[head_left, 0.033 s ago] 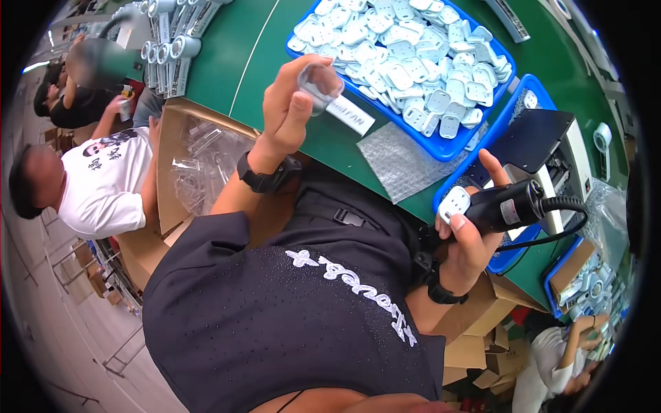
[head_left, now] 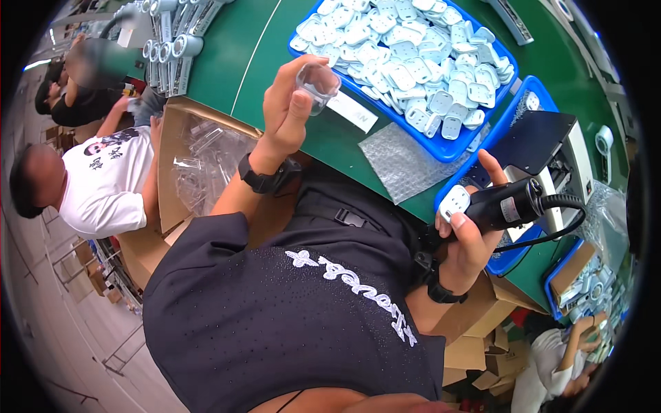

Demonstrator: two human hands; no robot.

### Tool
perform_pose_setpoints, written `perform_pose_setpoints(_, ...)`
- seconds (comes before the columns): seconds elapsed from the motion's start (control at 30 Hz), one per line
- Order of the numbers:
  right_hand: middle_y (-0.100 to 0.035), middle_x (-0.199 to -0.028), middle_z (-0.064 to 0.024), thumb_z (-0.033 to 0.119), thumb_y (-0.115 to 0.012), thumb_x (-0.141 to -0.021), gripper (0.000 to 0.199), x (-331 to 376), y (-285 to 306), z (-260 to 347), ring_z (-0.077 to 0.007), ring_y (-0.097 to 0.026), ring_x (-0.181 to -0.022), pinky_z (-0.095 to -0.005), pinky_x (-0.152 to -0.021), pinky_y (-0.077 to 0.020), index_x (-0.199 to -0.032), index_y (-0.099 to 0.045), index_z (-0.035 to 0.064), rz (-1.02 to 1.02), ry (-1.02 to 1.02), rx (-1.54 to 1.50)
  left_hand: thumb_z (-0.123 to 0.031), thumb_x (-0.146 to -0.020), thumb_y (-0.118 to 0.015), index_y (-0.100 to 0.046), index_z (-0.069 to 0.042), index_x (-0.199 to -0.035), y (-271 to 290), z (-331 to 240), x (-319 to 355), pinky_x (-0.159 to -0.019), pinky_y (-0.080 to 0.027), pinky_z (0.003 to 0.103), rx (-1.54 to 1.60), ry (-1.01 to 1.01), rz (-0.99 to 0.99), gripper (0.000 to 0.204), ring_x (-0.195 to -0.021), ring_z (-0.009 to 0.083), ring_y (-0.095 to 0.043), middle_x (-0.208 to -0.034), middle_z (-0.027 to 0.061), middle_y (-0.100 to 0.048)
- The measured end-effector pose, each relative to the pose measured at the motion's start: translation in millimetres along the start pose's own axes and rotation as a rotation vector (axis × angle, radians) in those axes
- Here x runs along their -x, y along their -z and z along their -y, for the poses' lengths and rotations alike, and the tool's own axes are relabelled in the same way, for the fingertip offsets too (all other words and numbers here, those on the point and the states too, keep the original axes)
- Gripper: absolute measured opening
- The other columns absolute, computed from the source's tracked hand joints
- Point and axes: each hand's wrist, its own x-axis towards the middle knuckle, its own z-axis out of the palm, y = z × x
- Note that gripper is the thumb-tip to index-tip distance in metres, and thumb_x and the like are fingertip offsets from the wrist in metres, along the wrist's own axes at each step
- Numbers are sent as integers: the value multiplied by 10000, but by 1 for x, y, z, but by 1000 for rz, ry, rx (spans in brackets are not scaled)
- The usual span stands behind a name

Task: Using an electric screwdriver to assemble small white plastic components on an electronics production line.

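Observation:
My left hand [head_left: 282,113] is raised over the table's near edge, its thumb and fingers closed round a clear plastic cup-shaped piece [head_left: 319,88]. Lower and to the right, my right hand [head_left: 471,246] pinches a small white panel with holes [head_left: 454,203]. Across that same hand lies a black cylindrical corded tool [head_left: 506,206], its cable end pointing right; the fingers partly hide how it is gripped. Beyond both hands, a blue tray [head_left: 446,154] is heaped with similar white panels [head_left: 413,72]. A white printed card [head_left: 352,111] lies beside the clear piece.
An open cardboard box [head_left: 206,110] of clear plastic parts stands at left, near a person in white [head_left: 110,179]. Bubble wrap [head_left: 396,165] lies on the green table [head_left: 227,55]. A second blue tray [head_left: 544,93] and a black-and-white device [head_left: 540,141] sit at right.

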Motion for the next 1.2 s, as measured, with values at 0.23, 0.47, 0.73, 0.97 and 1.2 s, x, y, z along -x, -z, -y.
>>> perform_pose_setpoints(0.23,-581,-712,-49,73,-684,-713,828,-11,-12,-15,-106,-524,-511,-219,-475,-430,-1456,-348,-71,76,-57,18,-345,-1025,-550,-547,14,-1297,52,17,3,-750,-507,321,-370,-62,-191,450,-823,187,-637,-932,123,-676)
perform_pose_setpoints(0.47,-545,-684,-59,79,-683,-728,842,-13,-19,-20,-124,-496,-492,-244,-478,-434,-1471,-313,-67,98,-62,64,-290,-955,-686,-604,-24,-1270,122,41,0,-786,-526,292,-899,418,-204,420,-854,159,-651,-1049,113,-699)
perform_pose_setpoints(0.73,-528,-687,-48,74,-679,-720,840,-19,-19,-25,-129,-504,-490,-252,-480,-449,-1469,-325,-69,80,-65,100,-350,-803,-803,-641,-86,-1187,194,59,11,-877,-487,416,-1300,268,-668,494,-1044,274,-623,-1052,112,-666)
perform_pose_setpoints(0.97,-539,-684,-39,82,-696,-700,858,-17,-19,-22,-127,-528,-497,-232,-458,-453,-1472,-354,-69,101,-63,112,-380,-724,-853,-654,-73,-1123,278,42,61,-928,-457,438,-1813,495,-484,541,-1079,273,-587,-1035,76,-651)
perform_pose_setpoints(1.2,-578,-688,-40,91,-694,-694,871,-13,-15,-23,-109,-544,-502,-208,-460,-447,-1475,-343,-72,163,-75,83,-372,-883,-766,-639,-5,-1179,229,-19,30,-876,-517,336,-602,269,-638,488,-1003,153,-642,-1127,63,-676)
